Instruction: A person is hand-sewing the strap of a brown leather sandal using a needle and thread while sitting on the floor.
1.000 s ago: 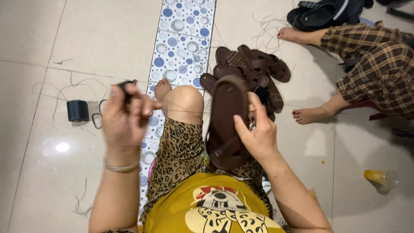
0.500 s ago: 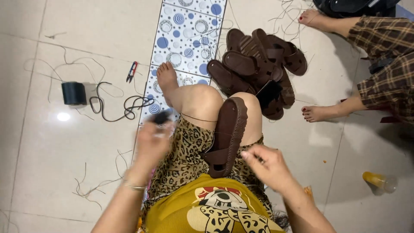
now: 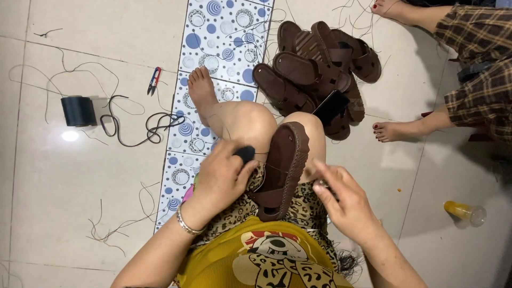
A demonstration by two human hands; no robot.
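A pile of brown sandals (image 3: 325, 64) lies on the tiled floor beside a dotted blue-and-white mat (image 3: 224, 42), with a dark flat phone-like thing (image 3: 332, 106) resting against the pile. Left of the mat sit small red-and-blue thread snips (image 3: 154, 80), a spool of dark thread (image 3: 78, 111) and a loose black cord (image 3: 144, 128) (loose thread scraps lie all around). At the right another person's bare feet (image 3: 392, 130) rest on the floor, and an orange bottle (image 3: 464, 212) lies on its side.
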